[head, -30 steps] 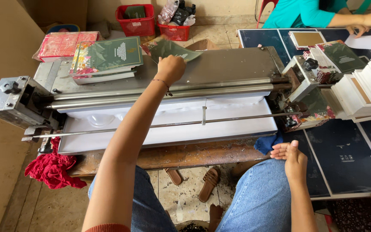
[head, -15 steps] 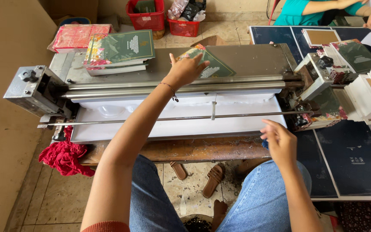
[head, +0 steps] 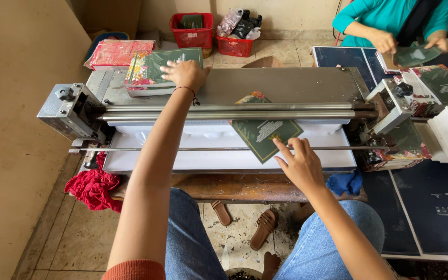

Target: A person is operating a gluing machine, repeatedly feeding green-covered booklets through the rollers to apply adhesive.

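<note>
the left hand [head: 185, 73] has moved from the green card [head: 266, 133] to the stack of cards [head: 154, 70]; the card has come through the rollers [head: 229, 111], right hand [head: 297, 163] now touching it.

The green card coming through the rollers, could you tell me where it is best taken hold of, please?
Take the green card by its free near corner, which sticks out over the white tray, coming from the seated side where the right hand is. Its far end lies beyond the rollers, so only the near end seems free for a grip.

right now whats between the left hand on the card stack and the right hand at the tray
In the head view, the metal rollers run between the left hand on the card stack and the right hand, with a green card coming through them.
</note>
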